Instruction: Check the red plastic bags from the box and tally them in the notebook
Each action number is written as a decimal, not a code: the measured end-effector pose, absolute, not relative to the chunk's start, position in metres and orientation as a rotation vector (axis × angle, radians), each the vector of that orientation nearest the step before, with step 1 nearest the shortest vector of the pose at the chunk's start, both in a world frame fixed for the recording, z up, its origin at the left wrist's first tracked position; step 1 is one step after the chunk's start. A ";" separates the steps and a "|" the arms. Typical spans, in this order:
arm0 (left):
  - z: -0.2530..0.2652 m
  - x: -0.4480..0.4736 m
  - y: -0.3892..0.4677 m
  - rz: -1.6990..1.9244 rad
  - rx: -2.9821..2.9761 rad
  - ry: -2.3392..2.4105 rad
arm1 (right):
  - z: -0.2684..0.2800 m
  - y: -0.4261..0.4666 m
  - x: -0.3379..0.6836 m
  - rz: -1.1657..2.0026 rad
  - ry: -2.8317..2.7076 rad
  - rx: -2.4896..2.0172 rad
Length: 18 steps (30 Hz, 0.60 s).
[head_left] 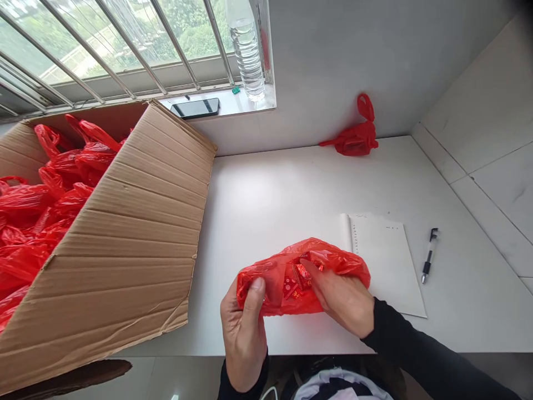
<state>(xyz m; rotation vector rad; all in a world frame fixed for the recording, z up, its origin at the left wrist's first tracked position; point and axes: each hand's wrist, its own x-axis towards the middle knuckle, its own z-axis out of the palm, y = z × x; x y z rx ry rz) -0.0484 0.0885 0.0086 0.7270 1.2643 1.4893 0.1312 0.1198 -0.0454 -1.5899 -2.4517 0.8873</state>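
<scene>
My left hand is closed around the left end of a thin red plastic bag, its thumb pressed over the folded edge. The bag is held open at the front of the white table, its mouth facing me. Inside lie several small shiny red packets with gold-coloured print. My right hand reaches into the mouth from the right, one digit stretched over the packets. The other fingers are hidden, so I cannot see whether they grip anything.
A large cardboard box full of tied red plastic bags stands at left. One tied red bag rests against the wall. An open notepad and a pen lie at right. The windowsill holds a phone and a water bottle.
</scene>
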 end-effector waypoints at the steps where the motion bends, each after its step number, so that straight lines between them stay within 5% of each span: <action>1: 0.008 -0.048 0.089 1.491 0.725 1.269 | -0.043 0.119 0.132 0.869 -2.478 -1.596; 12: 0.006 -0.055 0.078 1.535 0.847 1.310 | 0.009 0.109 0.169 0.501 -2.056 -1.385; 18: 0.009 -0.048 0.070 1.549 0.924 1.313 | 0.000 0.110 0.178 0.536 -2.475 -1.332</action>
